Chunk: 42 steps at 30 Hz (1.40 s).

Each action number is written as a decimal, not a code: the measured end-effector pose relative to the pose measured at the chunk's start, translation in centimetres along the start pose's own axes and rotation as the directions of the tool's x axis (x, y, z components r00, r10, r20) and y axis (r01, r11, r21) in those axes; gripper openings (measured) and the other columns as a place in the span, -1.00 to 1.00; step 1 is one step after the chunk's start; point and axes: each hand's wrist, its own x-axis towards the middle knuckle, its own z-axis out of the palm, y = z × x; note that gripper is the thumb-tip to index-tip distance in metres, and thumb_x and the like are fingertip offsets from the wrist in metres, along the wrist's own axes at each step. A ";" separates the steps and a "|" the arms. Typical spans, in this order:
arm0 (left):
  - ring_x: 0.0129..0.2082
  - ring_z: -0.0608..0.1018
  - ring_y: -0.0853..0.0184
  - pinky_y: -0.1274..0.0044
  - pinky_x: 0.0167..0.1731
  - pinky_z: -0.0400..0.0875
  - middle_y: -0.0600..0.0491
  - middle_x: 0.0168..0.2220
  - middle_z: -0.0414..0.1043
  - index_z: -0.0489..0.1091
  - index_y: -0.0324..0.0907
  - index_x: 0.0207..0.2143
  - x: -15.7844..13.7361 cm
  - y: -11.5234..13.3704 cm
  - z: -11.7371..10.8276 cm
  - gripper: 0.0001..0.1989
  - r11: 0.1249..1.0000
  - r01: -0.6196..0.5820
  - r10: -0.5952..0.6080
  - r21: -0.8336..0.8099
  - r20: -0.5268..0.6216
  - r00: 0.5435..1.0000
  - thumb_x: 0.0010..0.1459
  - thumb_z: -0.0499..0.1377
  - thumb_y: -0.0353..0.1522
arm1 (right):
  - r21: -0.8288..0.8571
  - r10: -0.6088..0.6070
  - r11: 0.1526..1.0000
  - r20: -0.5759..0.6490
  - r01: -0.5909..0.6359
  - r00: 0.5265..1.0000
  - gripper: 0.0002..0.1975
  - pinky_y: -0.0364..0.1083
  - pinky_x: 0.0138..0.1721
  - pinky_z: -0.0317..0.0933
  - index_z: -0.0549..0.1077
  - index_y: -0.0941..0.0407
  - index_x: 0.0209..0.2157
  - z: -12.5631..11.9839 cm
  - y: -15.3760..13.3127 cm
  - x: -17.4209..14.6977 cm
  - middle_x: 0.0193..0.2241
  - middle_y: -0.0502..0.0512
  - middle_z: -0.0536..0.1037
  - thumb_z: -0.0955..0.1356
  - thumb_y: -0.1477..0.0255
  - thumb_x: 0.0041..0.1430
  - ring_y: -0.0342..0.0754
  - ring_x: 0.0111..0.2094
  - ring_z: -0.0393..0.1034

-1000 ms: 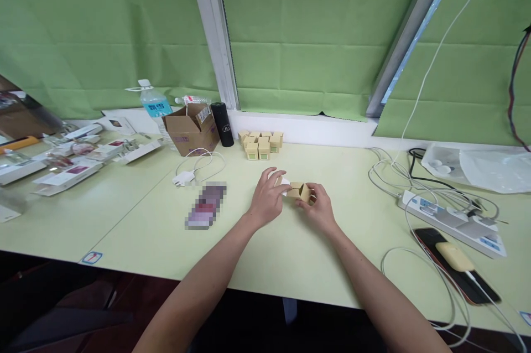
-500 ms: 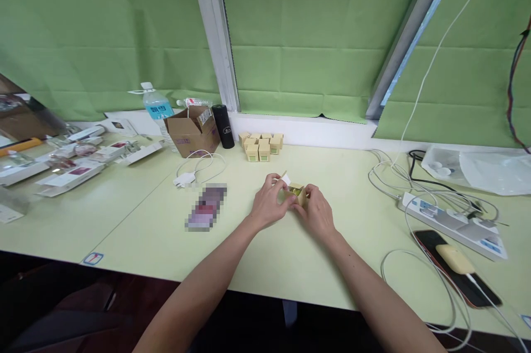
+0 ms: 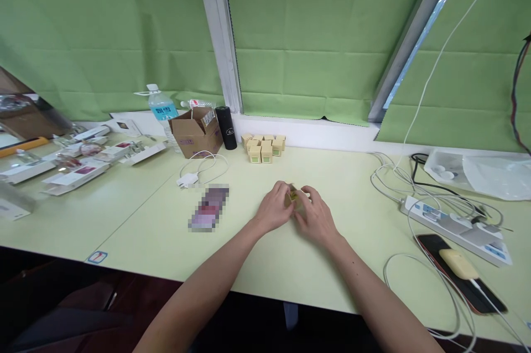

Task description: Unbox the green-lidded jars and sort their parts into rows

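Between my two hands on the table is a small tan cardboard box (image 3: 292,196), mostly covered by my fingers; something yellow-green shows inside it. My left hand (image 3: 274,206) grips the box's left side, its fingers curled around it. On the other side, my right hand (image 3: 315,212) has bent fingers at the box's right edge and top, with the thumb near the front. Farther back, a cluster of several similar small tan boxes (image 3: 266,152) stands against the wall, with green labels on some fronts.
Left of my hands lie a pixelated flat object (image 3: 208,208) and a white charger with cable (image 3: 188,180). Behind them stand an open carton (image 3: 194,140), a black tumbler (image 3: 226,127) and a water bottle (image 3: 161,107). At right are a power strip (image 3: 456,231), loose cables and a phone (image 3: 485,300).
My left fingers have closed in over the box, and the white flap seen earlier is now hidden. My right fingers have lifted slightly over its edge. The view has shifted a little.
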 end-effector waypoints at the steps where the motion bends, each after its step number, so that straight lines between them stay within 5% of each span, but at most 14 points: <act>1: -0.24 0.50 0.23 0.41 -0.28 0.39 0.01 -0.13 0.37 0.23 -0.09 -0.22 0.0 -0.3 0.0 -0.88 0.999 -0.032 0.032 -0.029 0.000 0.999 0.21 0.15 -0.36 | 0.023 -0.004 1.000 -0.010 0.004 1.000 -0.46 0.09 -0.12 0.42 0.26 0.07 0.24 -0.1 0.1 0.0 0.13 0.32 0.36 0.34 0.41 0.23 0.15 -0.04 0.42; 5: -0.20 0.48 0.24 0.40 -0.23 0.39 0.04 -0.16 0.41 0.21 -0.09 -0.25 0.1 -1.2 0.0 -0.85 0.987 -0.064 0.061 -0.149 -0.023 0.998 0.18 0.17 -0.39 | 0.111 0.049 0.993 -0.068 -0.041 0.996 -0.49 0.16 -0.05 0.42 0.30 0.07 0.26 -0.5 0.7 0.2 0.10 0.33 0.38 0.30 0.30 0.31 0.23 0.09 0.34; 9: -0.21 0.49 0.27 0.41 -0.20 0.43 0.06 -0.16 0.45 0.22 -0.09 -0.20 0.3 -1.6 0.1 -0.78 0.964 -0.001 -0.001 -0.265 -0.010 1.000 0.13 0.21 -0.39 | 0.131 0.145 0.983 -0.135 -0.128 0.980 -0.69 0.17 -0.14 0.45 0.55 0.04 -0.02 -0.9 1.3 1.7 0.03 0.29 0.43 0.23 0.34 0.37 0.23 0.10 0.29; 14: -0.26 0.51 0.31 0.43 -0.19 0.46 0.07 -0.16 0.46 0.24 -0.09 -0.17 0.4 -1.8 0.1 -0.73 0.926 0.043 -0.042 -0.374 0.012 0.999 0.09 0.23 -0.40 | 0.017 0.000 1.000 -0.015 0.001 1.000 -0.76 0.15 -0.15 0.42 0.66 0.00 -0.27 -2.2 1.3 4.8 -0.10 0.25 0.50 0.34 0.51 0.24 0.25 0.08 0.25; 17: -0.30 0.51 0.33 0.45 -0.23 0.47 0.09 -0.21 0.45 0.24 -0.09 -0.17 0.5 -1.9 0.1 -0.70 0.899 0.059 -0.059 -0.433 0.014 0.998 0.05 0.25 -0.41 | -0.022 -0.032 0.999 0.069 0.034 0.997 -0.76 0.15 -0.14 0.39 0.68 -0.04 -0.29 -2.5 0.9 6.2 -0.11 0.25 0.51 0.41 0.57 0.14 0.25 0.05 0.26; 22: -0.32 0.49 0.37 0.45 -0.16 0.48 0.10 -0.22 0.46 0.28 -0.10 -0.15 0.5 -2.1 0.1 -0.69 0.881 0.040 -0.038 -0.472 0.012 0.999 0.05 0.26 -0.42 | -0.022 0.138 0.990 0.185 -0.137 0.973 -0.79 0.03 -0.32 0.38 0.66 -0.03 -0.45 -1.6 0.7 7.1 -0.08 0.23 0.52 0.44 0.59 0.08 0.27 0.12 0.24; 29: -0.24 0.56 0.31 0.40 -0.13 0.51 0.07 -0.22 0.49 0.28 -0.09 -0.06 0.6 -2.1 0.4 -0.61 0.862 0.054 -0.046 -0.504 0.027 0.999 0.05 0.25 -0.45 | 0.187 0.140 0.970 0.094 -0.156 0.986 -0.83 0.06 -0.15 0.39 0.53 0.03 -0.43 -1.5 1.0 6.8 0.07 0.16 0.49 0.34 0.53 0.17 0.16 0.20 0.28; 36: -0.02 0.59 0.22 0.30 0.05 0.49 -0.06 0.00 0.50 0.20 -0.08 0.11 0.7 -2.2 0.9 -0.43 0.820 0.018 -0.035 -0.572 -0.018 0.999 0.06 0.26 -0.50 | 0.576 0.281 0.772 0.070 -0.269 0.957 -0.84 0.05 -0.13 0.37 0.32 0.02 -0.34 -1.4 1.6 7.0 -0.26 0.09 0.60 0.27 0.24 0.26 0.04 -0.19 0.50; 42: -0.10 0.59 0.28 0.34 0.01 0.48 -0.06 -0.01 0.49 0.20 -0.10 0.07 0.9 -2.9 1.0 -0.45 0.812 0.059 -0.098 -0.580 -0.036 0.995 0.03 0.26 -0.52 | 0.792 0.540 0.516 -0.005 -0.326 0.842 -0.66 0.04 -0.21 0.42 0.27 0.02 -0.31 -2.4 4.0 7.6 -0.38 0.03 0.52 0.33 0.04 0.17 0.01 -0.29 0.47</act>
